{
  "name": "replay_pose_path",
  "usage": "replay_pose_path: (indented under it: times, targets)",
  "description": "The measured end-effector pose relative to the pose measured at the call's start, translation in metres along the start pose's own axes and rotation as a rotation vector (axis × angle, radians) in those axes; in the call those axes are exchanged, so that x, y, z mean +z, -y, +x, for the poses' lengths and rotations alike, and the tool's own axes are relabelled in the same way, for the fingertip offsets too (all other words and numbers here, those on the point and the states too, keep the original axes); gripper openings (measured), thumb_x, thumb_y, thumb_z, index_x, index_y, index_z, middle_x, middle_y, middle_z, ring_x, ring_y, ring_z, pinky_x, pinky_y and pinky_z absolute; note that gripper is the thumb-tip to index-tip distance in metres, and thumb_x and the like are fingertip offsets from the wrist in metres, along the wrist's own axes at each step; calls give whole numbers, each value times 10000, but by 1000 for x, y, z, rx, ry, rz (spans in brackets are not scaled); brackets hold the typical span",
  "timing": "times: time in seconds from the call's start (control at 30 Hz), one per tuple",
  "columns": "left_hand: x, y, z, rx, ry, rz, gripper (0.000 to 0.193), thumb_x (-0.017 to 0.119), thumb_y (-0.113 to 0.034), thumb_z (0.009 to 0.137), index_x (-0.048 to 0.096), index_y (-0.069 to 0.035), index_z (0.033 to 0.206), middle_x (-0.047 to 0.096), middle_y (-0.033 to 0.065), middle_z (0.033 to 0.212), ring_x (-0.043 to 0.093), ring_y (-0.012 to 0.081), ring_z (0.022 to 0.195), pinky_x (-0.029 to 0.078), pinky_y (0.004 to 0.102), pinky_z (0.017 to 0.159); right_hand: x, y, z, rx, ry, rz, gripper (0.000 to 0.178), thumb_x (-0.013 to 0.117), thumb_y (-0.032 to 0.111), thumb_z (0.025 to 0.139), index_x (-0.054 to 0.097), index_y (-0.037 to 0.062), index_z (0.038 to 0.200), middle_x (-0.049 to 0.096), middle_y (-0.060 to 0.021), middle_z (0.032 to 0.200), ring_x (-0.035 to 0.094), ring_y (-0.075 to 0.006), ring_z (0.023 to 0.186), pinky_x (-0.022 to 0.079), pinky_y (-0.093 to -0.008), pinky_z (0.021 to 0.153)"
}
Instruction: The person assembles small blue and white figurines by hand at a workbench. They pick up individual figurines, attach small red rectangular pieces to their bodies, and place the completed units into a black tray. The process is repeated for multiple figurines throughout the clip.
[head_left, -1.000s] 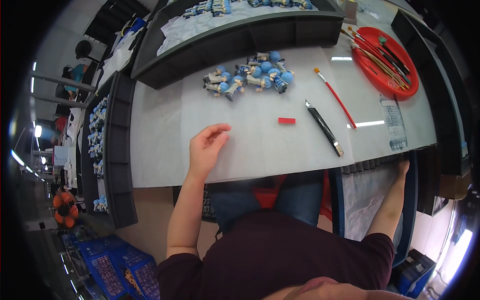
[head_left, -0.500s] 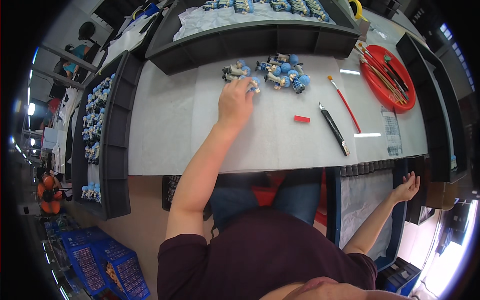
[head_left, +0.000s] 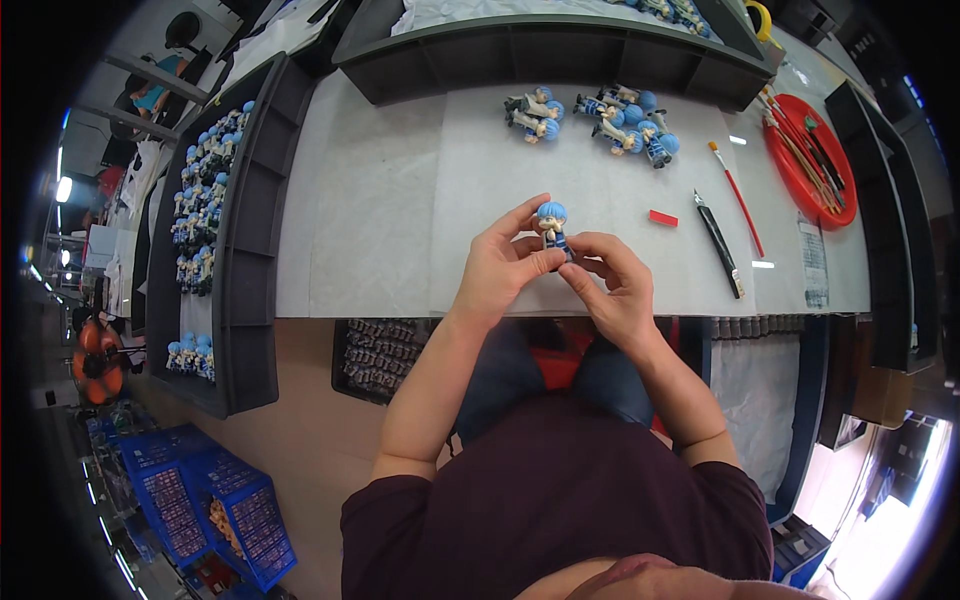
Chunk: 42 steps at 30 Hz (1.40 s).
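A small blue-haired figurine (head_left: 552, 222) in blue and white is held upright between my two hands above the near part of the table. My left hand (head_left: 503, 262) grips it from the left with thumb and fingers. From the right, my right hand (head_left: 618, 287) pinches its lower end, and the fingers hide its base. Farther back on the white sheet lie two loose groups of like figurines, a smaller group (head_left: 533, 114) and a larger group (head_left: 630, 122) to its right.
Right of my hands lie a red block (head_left: 662, 218), a craft knife (head_left: 720, 245) and a red-handled brush (head_left: 737, 200). A red oval tray (head_left: 848, 205) holds brushes. Grey crates stand at the back (head_left: 560, 62), at the left (head_left: 247, 250) with figurines, and at the far right (head_left: 893, 200).
My left hand has drawn back from the smaller group with a figurine. My right hand has come from the far right side to the figurine. The view has shifted slightly.
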<state>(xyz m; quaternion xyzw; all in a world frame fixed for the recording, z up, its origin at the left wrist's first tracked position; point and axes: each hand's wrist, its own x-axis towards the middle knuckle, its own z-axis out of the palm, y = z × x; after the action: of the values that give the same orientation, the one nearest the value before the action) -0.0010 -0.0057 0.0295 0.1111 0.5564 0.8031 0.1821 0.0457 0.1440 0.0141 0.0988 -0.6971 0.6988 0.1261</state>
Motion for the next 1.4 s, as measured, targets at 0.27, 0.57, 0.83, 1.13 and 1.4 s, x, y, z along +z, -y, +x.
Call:
replay_pose_path:
  times: [0.27,0.57,0.83,1.13,1.4]
  targets:
    - [-24,9,2,-3,-103,-182,264,507,-143,907,528,1,1127,604,89,998,593,143,868,501,278,742,13,-14,0,132,19,150,273,581,17,841,520,-57,1096,565,-129,1078,557,-176,984,470,-292,848]
    - [-27,19,2,66,-94,-236,212,516,-113,899,546,6,1072,614,72,935,597,130,822,507,262,714,12,-13,0,164,57,133,264,552,27,861,514,-64,1106,579,-127,1047,559,-165,970,463,-278,830]
    - [-28,21,2,72,-110,-184,192,525,-99,892,547,14,1046,619,78,916,604,128,805,514,246,682,13,-13,-1,140,47,74,229,505,26,883,524,-56,1096,594,-108,1013,556,-140,925,452,-266,808]
    - [-30,22,3,18,-151,-221,204,511,-92,896,520,14,1070,614,102,939,614,146,819,528,260,702,16,-16,-2,113,33,104,400,655,3,780,487,-43,1140,556,-123,1091,560,-156,940,473,-280,806]
    - [-30,15,2,-53,-89,-225,279,397,-14,914,451,14,1186,566,189,1108,591,194,955,497,328,831,15,-21,-2,16,-23,82,495,685,-30,734,457,-30,1173,536,-136,1132,547,-151,938,481,-273,781]
